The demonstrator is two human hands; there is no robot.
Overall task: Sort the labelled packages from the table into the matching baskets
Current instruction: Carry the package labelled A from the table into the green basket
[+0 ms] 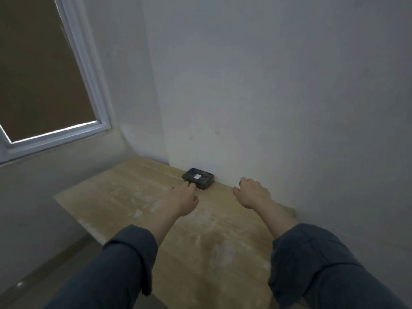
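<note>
One dark flat package with a small white label on top lies at the far edge of the wooden table, against the wall. My left hand reaches over the table and its fingertips touch the package's near left edge; they are not wrapped around it. My right hand hovers to the right of the package, fingers loosely curled, holding nothing. No baskets are in view.
A white wall runs along the table's far and right sides. A window with a white frame is at the upper left. The table's left edge drops to the floor.
</note>
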